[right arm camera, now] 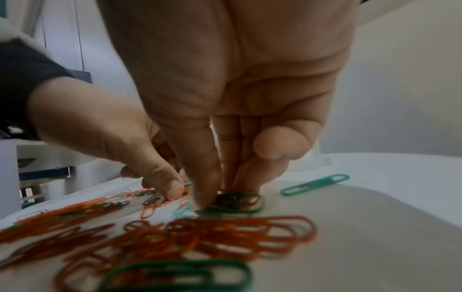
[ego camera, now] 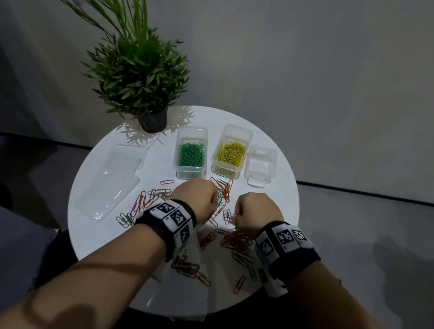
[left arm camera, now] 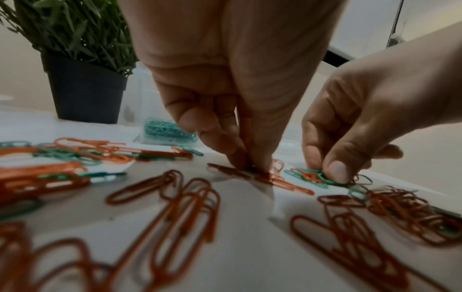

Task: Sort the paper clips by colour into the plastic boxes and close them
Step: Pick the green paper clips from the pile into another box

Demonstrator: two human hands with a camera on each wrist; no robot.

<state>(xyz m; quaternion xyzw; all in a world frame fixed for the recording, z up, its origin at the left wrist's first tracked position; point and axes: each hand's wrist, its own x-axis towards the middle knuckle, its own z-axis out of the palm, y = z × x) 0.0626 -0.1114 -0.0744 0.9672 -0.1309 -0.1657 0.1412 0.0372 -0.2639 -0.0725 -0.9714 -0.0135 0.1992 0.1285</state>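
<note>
Your round white table point(ego camera: 101, 231) carries a potted plant point(ego camera: 138, 76) at the far left. A clear lid point(ego camera: 112, 181) lies left of three plastic boxes: one of green clips point(ego camera: 191, 154), one of yellow clips point(ego camera: 231, 152), one empty point(ego camera: 260, 165). Loose red and green paper clips point(ego camera: 237, 243) scatter nearer you. Your left hand point(ego camera: 196, 196) pinches a red clip point(left arm camera: 235, 171) against the table; your right hand point(ego camera: 255, 209) pinches a green clip point(right arm camera: 235, 201).
</note>
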